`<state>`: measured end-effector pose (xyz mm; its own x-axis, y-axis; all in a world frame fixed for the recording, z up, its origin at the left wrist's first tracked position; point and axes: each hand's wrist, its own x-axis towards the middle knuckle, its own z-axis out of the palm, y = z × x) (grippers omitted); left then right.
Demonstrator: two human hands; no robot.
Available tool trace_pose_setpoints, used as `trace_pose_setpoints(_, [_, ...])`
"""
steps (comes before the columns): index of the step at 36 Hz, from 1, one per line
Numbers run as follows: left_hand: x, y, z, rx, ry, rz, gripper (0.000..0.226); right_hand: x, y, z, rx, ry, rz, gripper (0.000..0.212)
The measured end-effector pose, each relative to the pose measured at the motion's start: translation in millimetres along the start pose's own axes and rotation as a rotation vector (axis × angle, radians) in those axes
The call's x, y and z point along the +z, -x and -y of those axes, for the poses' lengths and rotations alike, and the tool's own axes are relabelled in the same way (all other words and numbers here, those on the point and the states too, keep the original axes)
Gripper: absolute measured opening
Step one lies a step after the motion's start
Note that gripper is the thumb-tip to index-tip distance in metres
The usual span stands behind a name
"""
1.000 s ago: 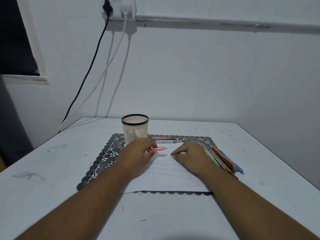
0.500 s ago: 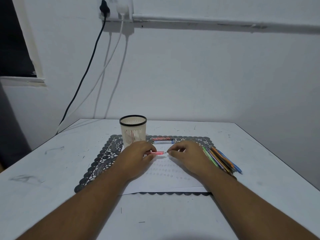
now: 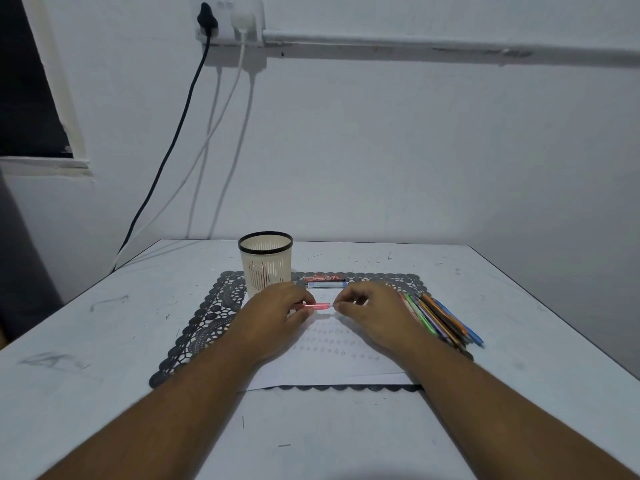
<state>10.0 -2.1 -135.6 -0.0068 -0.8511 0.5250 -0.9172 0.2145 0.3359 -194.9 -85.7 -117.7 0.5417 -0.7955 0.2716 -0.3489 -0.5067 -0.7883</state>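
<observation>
— What do the hands hold?
— The left hand (image 3: 277,311) grips one end of the pink pen (image 3: 317,306); the right hand (image 3: 372,313) pinches its other tip.
— Which way does it lie?
— Crosswise, left to right, midway between both, over the paper (image 3: 332,362) on the desk (image 3: 104,341)

Tight around the pen (image 3: 318,306)
Cup (image 3: 265,268) just left-rear, two cases (image 3: 325,282) close behind, pencils (image 3: 440,317) right; bare table (image 3: 329,427) nearer the person is open.
</observation>
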Motion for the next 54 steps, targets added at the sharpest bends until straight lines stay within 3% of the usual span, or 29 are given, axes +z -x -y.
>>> trace_pose_setpoints(19, [0.6, 0.1, -4.7, -0.007, 0.0, -0.025, 0.01, -7.8, -2.9, -4.5, -0.021, -0.008, 0.008, 0.013])
trace_pose_setpoints(26, [-0.4, 1.8, -3.0, -0.08, 0.086, -0.026, 0.018, -21.2, -10.9, -14.1, 0.04, 0.023, -0.044, 0.016])
trace_pose_setpoints(31, [-0.8, 2.0, -10.3, -0.031, 0.113, 0.04, 0.042, -25.5, -7.8, -20.4, 0.082, 0.107, 0.021, 0.019])
trace_pose_setpoints(40, [0.9, 3.7, -10.3, 0.026, 0.035, 0.137, 0.023, -20.6, -13.3, -25.0, 0.033, 0.263, 0.083, 0.014])
trace_pose_setpoints(54, [5.9, 3.7, -8.3, 0.017, 0.023, 0.141, 0.018, -18.1, -14.4, -23.8, 0.044, 0.276, 0.083, 0.014])
